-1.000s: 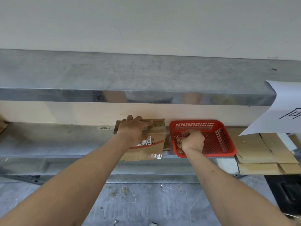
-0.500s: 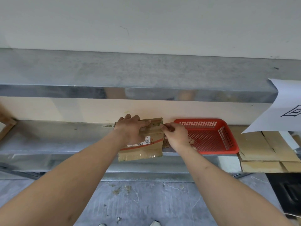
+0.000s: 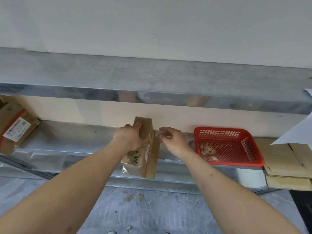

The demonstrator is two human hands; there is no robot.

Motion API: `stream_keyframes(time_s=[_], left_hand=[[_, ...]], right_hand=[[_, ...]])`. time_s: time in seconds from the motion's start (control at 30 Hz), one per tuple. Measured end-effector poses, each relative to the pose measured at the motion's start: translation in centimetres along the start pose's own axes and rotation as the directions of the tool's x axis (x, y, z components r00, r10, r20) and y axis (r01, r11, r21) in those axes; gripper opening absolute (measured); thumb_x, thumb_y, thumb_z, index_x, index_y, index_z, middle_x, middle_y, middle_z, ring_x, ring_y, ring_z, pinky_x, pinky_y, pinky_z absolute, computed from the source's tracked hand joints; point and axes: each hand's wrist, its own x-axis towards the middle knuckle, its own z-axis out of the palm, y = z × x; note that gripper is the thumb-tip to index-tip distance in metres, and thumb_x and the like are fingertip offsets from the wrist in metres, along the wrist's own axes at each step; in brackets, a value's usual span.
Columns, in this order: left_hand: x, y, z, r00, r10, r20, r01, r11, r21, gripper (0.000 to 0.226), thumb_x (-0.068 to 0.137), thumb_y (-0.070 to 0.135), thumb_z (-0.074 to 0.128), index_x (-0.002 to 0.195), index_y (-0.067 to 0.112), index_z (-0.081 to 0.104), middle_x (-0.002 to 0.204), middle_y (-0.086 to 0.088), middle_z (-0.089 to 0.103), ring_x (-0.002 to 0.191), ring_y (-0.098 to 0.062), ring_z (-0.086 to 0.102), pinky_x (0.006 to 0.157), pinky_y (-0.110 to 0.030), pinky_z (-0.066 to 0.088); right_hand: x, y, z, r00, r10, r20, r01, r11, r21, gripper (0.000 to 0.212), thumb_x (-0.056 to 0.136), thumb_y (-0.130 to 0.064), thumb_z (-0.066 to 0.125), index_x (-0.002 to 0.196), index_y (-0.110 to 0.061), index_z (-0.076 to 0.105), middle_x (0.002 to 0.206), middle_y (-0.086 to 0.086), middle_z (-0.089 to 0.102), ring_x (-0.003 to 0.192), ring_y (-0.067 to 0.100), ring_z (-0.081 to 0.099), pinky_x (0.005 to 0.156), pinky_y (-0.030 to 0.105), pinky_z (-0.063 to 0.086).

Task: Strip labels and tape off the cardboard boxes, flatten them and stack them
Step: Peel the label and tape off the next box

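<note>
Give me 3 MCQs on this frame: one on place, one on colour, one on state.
1. Where is the red basket?
A. left of the held box
B. right of the held box
C. on the floor

2. What colour is the basket?
A. blue
B. green
C. red

3. How is the left hand?
A. gripping the small cardboard box
B. flat on the shelf
C. inside the basket

Answers:
1. B, it sits on the shelf beyond the right hand.
2. C, its mesh walls are red.
3. A, fingers wrap over the box's top edge.
</note>
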Motion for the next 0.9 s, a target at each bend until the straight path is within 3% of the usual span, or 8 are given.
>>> stream_keyframes(time_s=[0.07, 0.17, 0.27, 0.33, 0.43, 0.5, 0.67, 0.9], left_hand=[[0.1, -0.7, 0.4, 0.997, -0.075, 0.013, 0.076, 0.997, -0.022, 0.098, 0.078, 0.09, 0.048, 0.157, 0.04, 0.018, 0.12, -0.009, 0.065, 0.101, -0.032, 0.065, 0.077, -0.037, 0.056], [0.7, -1.8, 0.6, 0.991, -0.129, -0.032, 0.12, 0.973, -0.195, 0.072, 0.095, 0.069, 0.047, 0.156, 0.034, 0.029, 0.119, -0.013, 0.064, 0.081, -0.034, 0.065, 0.077, -0.041, 0.06], [0.8, -2.7, 1.0, 0.997, -0.08, 0.004, 0.079, 0.973, -0.217, 0.059, 0.104, 0.047, 0.046, 0.157, 0.025, 0.029, 0.124, -0.018, 0.063, 0.08, -0.034, 0.066, 0.081, -0.04, 0.058], [0.8, -3.2, 1.5, 1.0, -0.026, -0.015, 0.024, 0.996, -0.089, 0.062, 0.104, 0.045, 0.047, 0.159, 0.027, 0.024, 0.143, -0.027, 0.043, 0.122, -0.047, 0.052, 0.102, -0.045, 0.048], [0.6, -3.9, 1.3, 0.963, 0.264, -0.059, -0.262, 0.964, 0.041, 0.062, 0.103, 0.05, 0.048, 0.159, 0.044, 0.022, 0.168, -0.015, -0.005, 0.154, -0.045, -0.006, 0.124, -0.054, 0.015], [0.5, -4.2, 1.3, 0.91, 0.414, 0.029, -0.415, 0.907, 0.076, 0.06, 0.105, 0.055, 0.039, 0.159, 0.049, 0.014, 0.172, -0.001, -0.005, 0.157, -0.033, -0.007, 0.127, -0.049, 0.006], [0.3, -4.4, 2.0, 0.945, 0.32, 0.061, -0.326, 0.938, 0.12, 0.058, 0.105, 0.061, 0.015, 0.157, 0.053, -0.007, 0.17, 0.008, -0.014, 0.158, -0.027, -0.006, 0.127, -0.043, 0.001], [0.8, -3.6, 2.4, 0.973, 0.226, 0.04, -0.229, 0.969, 0.097, 0.056, 0.105, 0.06, 0.011, 0.155, 0.056, -0.013, 0.17, 0.009, -0.017, 0.158, -0.026, -0.006, 0.128, -0.044, 0.003]], right_hand=[[-0.3, -0.3, 1.3, 0.988, 0.028, 0.153, -0.037, 0.998, 0.055, 0.027, 0.104, -0.02, 0.057, 0.127, -0.026, 0.069, 0.115, -0.003, 0.072, 0.101, 0.014, 0.071, 0.079, 0.022, 0.059], [-0.8, -0.4, 2.8, 0.953, 0.035, 0.3, -0.082, 0.986, 0.146, 0.022, 0.102, -0.023, 0.062, 0.118, -0.035, 0.07, 0.115, -0.009, 0.075, 0.11, 0.008, 0.07, 0.097, 0.032, 0.057], [-0.9, -0.2, 3.3, 0.939, 0.014, 0.345, -0.064, 0.989, 0.133, 0.035, 0.1, -0.02, 0.068, 0.134, -0.026, 0.064, 0.118, -0.015, 0.072, 0.112, -0.003, 0.066, 0.105, 0.028, 0.051], [-0.7, -0.1, 3.5, 0.94, 0.028, 0.339, -0.079, 0.987, 0.14, 0.039, 0.102, -0.015, 0.063, 0.14, -0.021, 0.061, 0.123, -0.011, 0.071, 0.116, 0.0, 0.065, 0.109, 0.031, 0.049], [-0.4, -0.4, 4.1, 0.946, 0.032, 0.324, -0.075, 0.99, 0.12, 0.039, 0.105, -0.013, 0.057, 0.143, -0.02, 0.059, 0.124, -0.01, 0.07, 0.114, 0.003, 0.066, 0.108, 0.028, 0.048], [-0.4, -0.8, 4.0, 0.961, 0.027, 0.274, -0.062, 0.991, 0.118, 0.036, 0.105, -0.014, 0.057, 0.14, -0.019, 0.061, 0.113, -0.013, 0.071, 0.102, -0.004, 0.066, 0.104, 0.024, 0.049], [-1.0, -0.1, 2.8, 0.99, 0.037, 0.135, -0.042, 0.999, 0.028, 0.022, 0.1, -0.037, 0.066, 0.113, -0.024, 0.078, 0.099, -0.013, 0.077, 0.097, 0.004, 0.07, 0.094, 0.028, 0.054], [-1.4, 1.2, 1.4, 0.996, 0.073, 0.059, -0.084, 0.973, 0.214, 0.013, 0.098, -0.016, 0.07, 0.096, -0.025, 0.079, 0.101, -0.002, 0.079, 0.102, 0.023, 0.074, 0.084, 0.022, 0.06]])
